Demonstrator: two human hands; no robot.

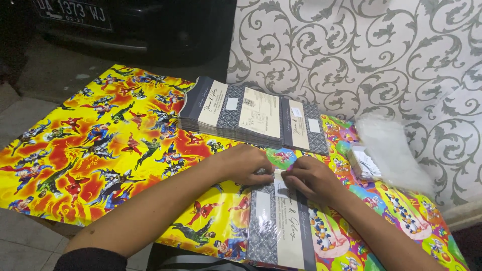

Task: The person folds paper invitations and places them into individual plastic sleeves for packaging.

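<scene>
While both hands, left hand (248, 164) and right hand (307, 176), seemingly pinch its top edge, the glossy sleeved card (281, 228) lies flat.

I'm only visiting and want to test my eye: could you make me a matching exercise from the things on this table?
Things:
1. stack of cards
2. card under both hands
3. clear plastic sleeves
4. yellow cartoon sheet

Places:
A. far right, by the wall
B. nearest the camera
C. left part of the table
D. back middle, fanned out

Pairs: 1-D, 2-B, 3-A, 4-C
</scene>
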